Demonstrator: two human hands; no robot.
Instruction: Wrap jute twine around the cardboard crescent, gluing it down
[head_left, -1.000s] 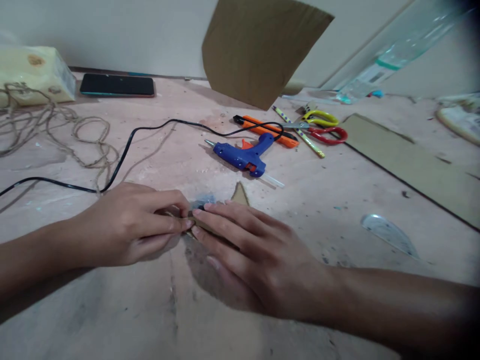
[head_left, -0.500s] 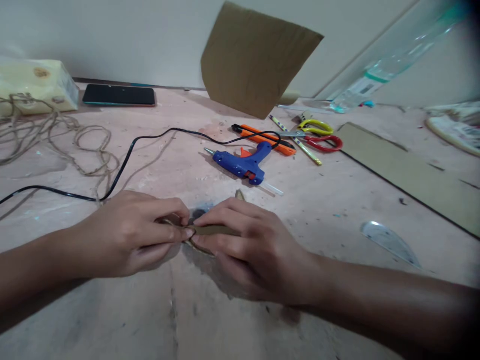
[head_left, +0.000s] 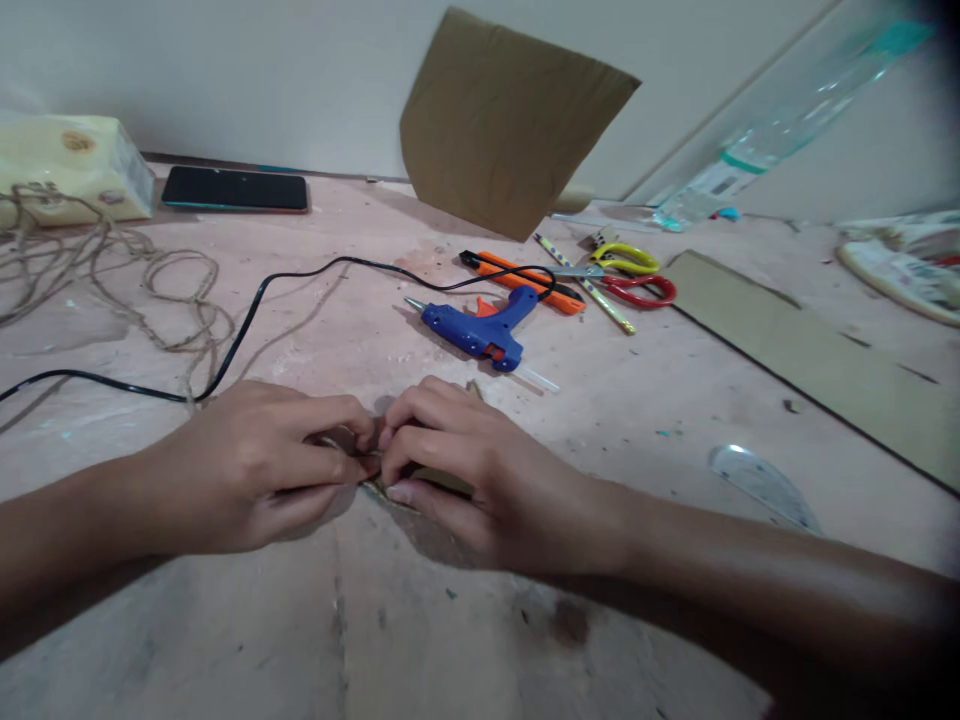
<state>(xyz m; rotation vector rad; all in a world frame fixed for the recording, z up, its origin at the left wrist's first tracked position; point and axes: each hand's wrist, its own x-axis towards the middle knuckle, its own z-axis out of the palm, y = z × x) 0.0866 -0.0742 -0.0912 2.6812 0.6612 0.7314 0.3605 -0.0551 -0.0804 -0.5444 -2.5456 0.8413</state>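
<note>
Low over the worktop, my left hand point(head_left: 274, 465) pinches the left end of a small brown cardboard piece point(head_left: 444, 480). From the other side my right hand point(head_left: 480, 470) has its fingers closed on the same piece, its fingertips almost meeting those of the left. Most of the cardboard is hidden under both hands; a thin strand, seemingly twine, shows along its edge. Just beyond lies a blue glue gun point(head_left: 476, 333) on its side, nozzle to the left, with a clear glue stick point(head_left: 538, 380) poking out of its back.
Behind the glue gun are an orange utility knife point(head_left: 525, 280), a patterned pencil point(head_left: 600, 297) and scissors point(head_left: 641, 290). Twine point(head_left: 180, 290), a phone point(head_left: 234, 190) and a black cord point(head_left: 259, 300) lie left. Cardboard point(head_left: 510, 120) leans on the wall; a cardboard strip point(head_left: 810, 350), protractor point(head_left: 765, 487) and bottle point(head_left: 750, 160) are right.
My right hand has shifted slightly left and up, its fingers now more curled over the cardboard and covering more of it. The left hand keeps its pinch almost unmoved.
</note>
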